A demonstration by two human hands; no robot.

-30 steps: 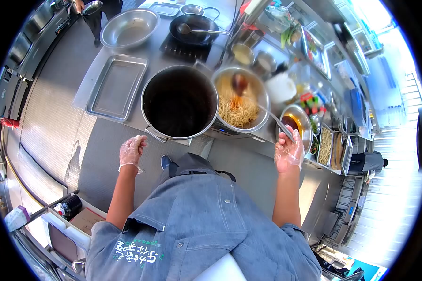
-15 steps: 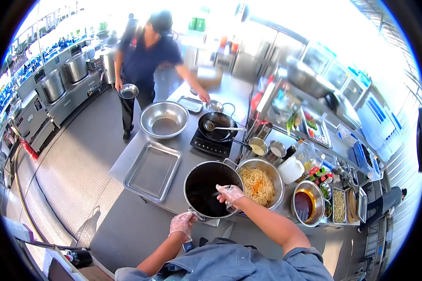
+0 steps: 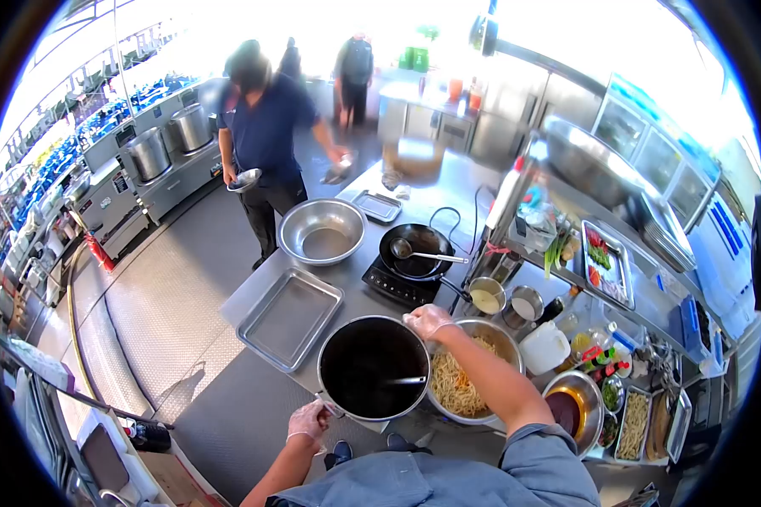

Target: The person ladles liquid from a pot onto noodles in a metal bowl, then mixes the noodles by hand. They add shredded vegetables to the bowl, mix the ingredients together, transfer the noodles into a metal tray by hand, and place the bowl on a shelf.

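Two gloved hands at a big pot [image 3: 351, 355]: left hand [image 3: 310, 421] curled, pinching the near handle [image 3: 335, 411]; right hand [image 3: 429, 322] bent inward at the far rim, cannot tell whether it grips anything. Pot stands at the near edge of the steel table [image 3: 351, 297], dark inside, a ladle [image 3: 409, 380] leaning within, noodles [image 3: 455, 390] in a bowl just to its right, a bare tray [image 3: 289, 319] to its left. Farther out, a black pan [image 3: 419, 268] on a hot plate [image 3: 387, 283], and a co-worker [image 3: 271, 127] in dark clothes beyond the table, holding a small bowl [image 3: 245, 181].
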